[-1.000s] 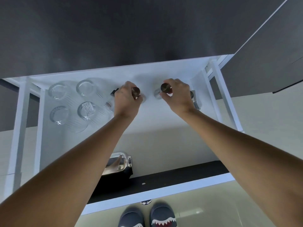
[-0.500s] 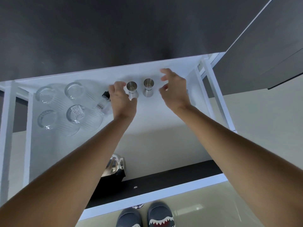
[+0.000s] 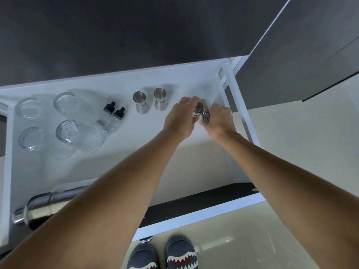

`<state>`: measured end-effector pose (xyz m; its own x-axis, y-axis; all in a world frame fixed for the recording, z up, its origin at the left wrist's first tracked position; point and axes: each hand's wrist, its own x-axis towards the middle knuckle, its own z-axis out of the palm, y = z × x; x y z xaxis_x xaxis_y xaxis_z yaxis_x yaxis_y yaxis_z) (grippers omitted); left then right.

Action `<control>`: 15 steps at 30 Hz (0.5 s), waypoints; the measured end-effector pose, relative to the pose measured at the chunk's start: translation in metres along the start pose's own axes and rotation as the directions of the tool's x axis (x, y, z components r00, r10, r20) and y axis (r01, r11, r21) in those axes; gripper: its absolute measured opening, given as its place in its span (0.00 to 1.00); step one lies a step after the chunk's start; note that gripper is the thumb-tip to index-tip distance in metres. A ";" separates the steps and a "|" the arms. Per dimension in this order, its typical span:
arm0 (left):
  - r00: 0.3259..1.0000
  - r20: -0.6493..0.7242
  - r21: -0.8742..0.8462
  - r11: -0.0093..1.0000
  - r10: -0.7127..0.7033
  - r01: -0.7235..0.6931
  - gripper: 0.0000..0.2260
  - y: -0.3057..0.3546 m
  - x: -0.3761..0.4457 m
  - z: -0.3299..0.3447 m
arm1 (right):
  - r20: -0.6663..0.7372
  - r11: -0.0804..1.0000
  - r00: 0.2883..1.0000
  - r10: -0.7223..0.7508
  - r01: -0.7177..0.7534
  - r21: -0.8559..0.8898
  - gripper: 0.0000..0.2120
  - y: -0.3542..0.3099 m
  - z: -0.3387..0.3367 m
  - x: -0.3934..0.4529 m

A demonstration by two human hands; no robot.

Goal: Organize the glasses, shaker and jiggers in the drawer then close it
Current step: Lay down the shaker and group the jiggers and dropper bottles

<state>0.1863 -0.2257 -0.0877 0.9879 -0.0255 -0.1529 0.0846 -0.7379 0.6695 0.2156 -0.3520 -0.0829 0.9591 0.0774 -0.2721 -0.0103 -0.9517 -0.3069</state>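
Two steel jiggers, one (image 3: 141, 102) beside the other (image 3: 160, 99), stand upright near the back of the open white drawer (image 3: 196, 78). Right of them my left hand (image 3: 180, 118) and my right hand (image 3: 219, 121) both close around a small steel piece (image 3: 202, 111), apparently a further jigger; my fingers hide most of it. Several ribbed clear glasses (image 3: 79, 133) stand at the drawer's left. The steel shaker (image 3: 46, 204) lies on its side at the front left, partly behind my left forearm.
Two dropper bottles (image 3: 112, 117) with black caps lie between the glasses and the jiggers. The drawer's right rail (image 3: 239, 105) runs close to my right hand. A dark cabinet door (image 3: 303, 55) stands open at the right. My slippers (image 3: 165, 255) show below the drawer front.
Both hands let go of the two jiggers, which now stand alone, and moved right to close on the small steel piece by the drawer's right side. The view has shifted, revealing the shaker.
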 end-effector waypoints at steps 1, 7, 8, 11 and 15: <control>0.999 -0.043 -0.041 0.999 -0.011 0.009 0.14 -0.005 -0.003 -0.001 | -0.016 1.000 1.000 -0.001 0.001 -0.003 0.09 -0.001 0.001 0.001; 0.977 -0.197 -0.228 0.973 -0.076 0.030 0.12 -0.033 -0.044 -0.006 | -0.035 0.972 0.999 0.006 0.003 0.237 0.08 0.003 -0.001 -0.011; 0.966 -0.235 -0.221 0.974 -0.103 0.050 0.13 -0.038 -0.050 -0.008 | -0.068 0.965 0.997 -0.028 0.045 0.260 0.10 0.002 -0.002 -0.015; 0.911 -0.362 -0.183 0.973 -0.199 0.139 0.14 -0.054 -0.064 -0.018 | -0.157 0.940 0.965 -0.211 0.245 0.239 0.12 -0.014 -0.008 -0.028; 0.874 -0.386 -0.207 0.951 -0.294 0.229 0.14 -0.065 -0.073 -0.029 | -0.094 0.921 0.943 -0.319 0.331 0.204 0.12 -0.042 0.003 -0.029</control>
<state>0.1129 -0.1560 -0.0990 0.8891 0.4549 -0.0504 0.3333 -0.5679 0.7526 0.1878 -0.3134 -0.0648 0.9345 0.3483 -0.0736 0.2507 -0.7904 -0.5589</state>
